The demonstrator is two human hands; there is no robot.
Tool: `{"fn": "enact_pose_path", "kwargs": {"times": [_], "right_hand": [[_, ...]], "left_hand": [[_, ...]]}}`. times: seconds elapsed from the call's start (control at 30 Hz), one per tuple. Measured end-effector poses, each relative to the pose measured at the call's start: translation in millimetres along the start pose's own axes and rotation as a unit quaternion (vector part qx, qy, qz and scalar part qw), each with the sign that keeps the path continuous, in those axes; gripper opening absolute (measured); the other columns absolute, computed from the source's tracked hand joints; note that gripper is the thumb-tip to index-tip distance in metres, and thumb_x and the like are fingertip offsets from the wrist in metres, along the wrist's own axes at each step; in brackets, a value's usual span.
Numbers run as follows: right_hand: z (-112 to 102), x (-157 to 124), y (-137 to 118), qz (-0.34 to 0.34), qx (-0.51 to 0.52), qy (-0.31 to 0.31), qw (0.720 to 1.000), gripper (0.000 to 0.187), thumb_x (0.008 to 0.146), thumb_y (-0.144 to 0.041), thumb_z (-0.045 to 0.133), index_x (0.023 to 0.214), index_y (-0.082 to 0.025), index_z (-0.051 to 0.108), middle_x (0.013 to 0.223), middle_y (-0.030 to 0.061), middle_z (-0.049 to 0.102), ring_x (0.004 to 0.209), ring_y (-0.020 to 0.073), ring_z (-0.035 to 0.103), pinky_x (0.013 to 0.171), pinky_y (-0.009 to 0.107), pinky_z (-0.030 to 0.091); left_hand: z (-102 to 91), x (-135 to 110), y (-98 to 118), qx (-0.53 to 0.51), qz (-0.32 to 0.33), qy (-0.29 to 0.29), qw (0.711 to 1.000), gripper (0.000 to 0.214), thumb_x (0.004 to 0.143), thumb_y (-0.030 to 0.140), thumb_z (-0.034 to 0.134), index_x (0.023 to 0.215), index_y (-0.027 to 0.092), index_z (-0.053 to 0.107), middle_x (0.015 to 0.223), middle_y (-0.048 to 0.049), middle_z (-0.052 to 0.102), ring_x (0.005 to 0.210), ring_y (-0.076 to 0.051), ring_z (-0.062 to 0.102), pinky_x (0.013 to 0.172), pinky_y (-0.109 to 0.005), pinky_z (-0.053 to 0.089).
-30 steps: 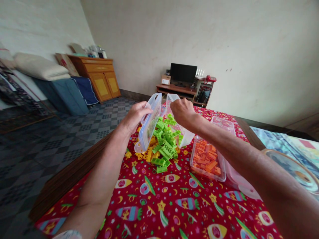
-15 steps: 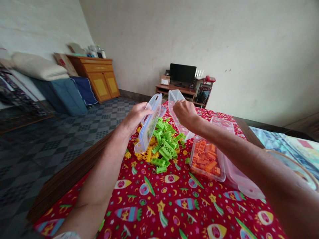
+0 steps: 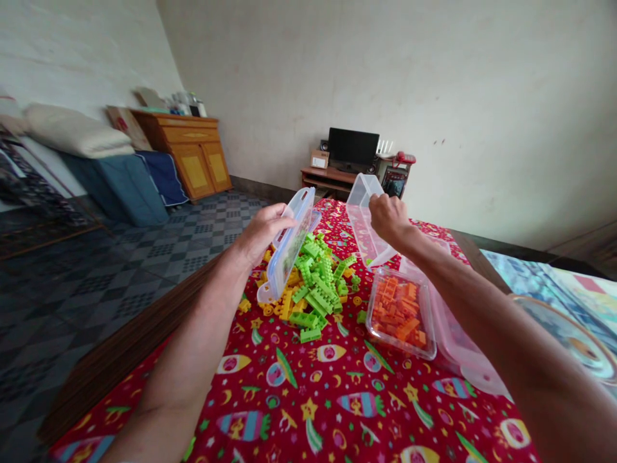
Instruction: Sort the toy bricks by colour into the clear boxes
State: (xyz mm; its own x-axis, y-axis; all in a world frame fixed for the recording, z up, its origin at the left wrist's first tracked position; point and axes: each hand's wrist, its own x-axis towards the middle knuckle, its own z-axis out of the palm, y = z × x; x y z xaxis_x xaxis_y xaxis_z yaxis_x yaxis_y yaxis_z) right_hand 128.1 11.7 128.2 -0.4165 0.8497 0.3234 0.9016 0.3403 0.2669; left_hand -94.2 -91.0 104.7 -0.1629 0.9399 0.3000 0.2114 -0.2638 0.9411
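Note:
My left hand [image 3: 270,228] grips a clear plastic lid with a blue seal [image 3: 288,254], tilted on edge beside a heap of bricks. Clutched by its rim in my right hand [image 3: 389,215] is a clear plastic box [image 3: 360,222], tipped above the cloth; a green piece shows at its lower edge. Green toy bricks [image 3: 321,289] lie piled over yellow toy bricks [image 3: 285,303], between the lid and the box. Below my right wrist, orange toy bricks [image 3: 398,308] fill a shallow clear container [image 3: 429,347].
A red patterned cloth [image 3: 308,379] covers the table. Another clear lid [image 3: 463,347] lies right of the orange bricks, partly under my right forearm. Behind the table stand a monitor [image 3: 354,148] on a desk and a wooden cabinet [image 3: 195,148].
My right hand has moved right with the clear box, away from the green heap. My left hand and the lid have stayed nearly where they were.

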Motion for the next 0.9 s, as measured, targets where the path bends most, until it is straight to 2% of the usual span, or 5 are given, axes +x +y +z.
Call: {"fn": "enact_pose_path", "kwargs": {"times": [0.1, 0.43, 0.67, 0.77, 0.9], "right_hand": [[-4.5, -7.5, -4.7, 0.009, 0.003, 0.035, 0.999, 0.040, 0.090, -0.003, 0.028, 0.121, 0.000, 0.053, 0.105, 0.0258, 0.061, 0.097, 0.0308, 0.062, 0.076, 0.037, 0.049], [-6.1, 6.3, -14.1, -0.005, 0.026, 0.038, 0.999, 0.034, 0.092, -0.007, 0.034, 0.119, 0.001, 0.053, 0.104, 0.0257, 0.059, 0.097, 0.0312, 0.061, 0.078, 0.039, 0.050], [26.0, 16.8, 31.3, 0.100, 0.100, 0.044, 0.989, 0.032, 0.086, -0.009, 0.039, 0.112, -0.006, 0.057, 0.103, 0.0209, 0.061, 0.092, 0.0273, 0.058, 0.077, 0.035, 0.043], [43.8, 15.9, 57.6, 0.146, 0.195, 0.048, 0.969, 0.018, 0.078, -0.011, 0.044, 0.084, -0.012, 0.061, 0.078, 0.0116, 0.060, 0.075, 0.0215, 0.055, 0.068, 0.030, 0.040], [59.6, 1.8, 86.5, 0.161, 0.376, 0.024, 0.912, 0.011, 0.071, -0.017, 0.045, 0.064, -0.018, 0.053, 0.050, -0.0029, 0.039, 0.052, 0.0129, 0.041, 0.052, 0.025, 0.032]], "left_hand": [[1.0, 0.7, -0.8, 0.008, -0.002, 0.001, 1.000, 0.017, 0.062, 0.027, 0.060, 0.065, 0.018, 0.047, 0.050, 0.0083, 0.040, 0.043, -0.007, 0.033, 0.043, -0.020, 0.023], [1.1, 1.4, -4.2, 0.006, -0.003, -0.007, 1.000, 0.017, 0.063, 0.028, 0.061, 0.064, 0.017, 0.048, 0.049, 0.0084, 0.041, 0.042, -0.007, 0.034, 0.043, -0.019, 0.023], [-0.6, 0.7, -3.4, 0.000, 0.008, 0.002, 1.000, 0.017, 0.064, 0.028, 0.061, 0.064, 0.018, 0.048, 0.050, 0.0077, 0.042, 0.043, -0.007, 0.036, 0.043, -0.019, 0.025], [-3.3, 0.8, -1.9, -0.019, 0.015, 0.010, 1.000, 0.017, 0.063, 0.028, 0.062, 0.065, 0.018, 0.048, 0.051, 0.0069, 0.044, 0.043, -0.008, 0.039, 0.042, -0.019, 0.027], [-6.7, 0.4, 2.2, -0.062, 0.014, 0.003, 0.998, 0.017, 0.064, 0.026, 0.064, 0.068, 0.018, 0.050, 0.050, 0.0073, 0.045, 0.041, -0.007, 0.039, 0.040, -0.018, 0.028]]}}
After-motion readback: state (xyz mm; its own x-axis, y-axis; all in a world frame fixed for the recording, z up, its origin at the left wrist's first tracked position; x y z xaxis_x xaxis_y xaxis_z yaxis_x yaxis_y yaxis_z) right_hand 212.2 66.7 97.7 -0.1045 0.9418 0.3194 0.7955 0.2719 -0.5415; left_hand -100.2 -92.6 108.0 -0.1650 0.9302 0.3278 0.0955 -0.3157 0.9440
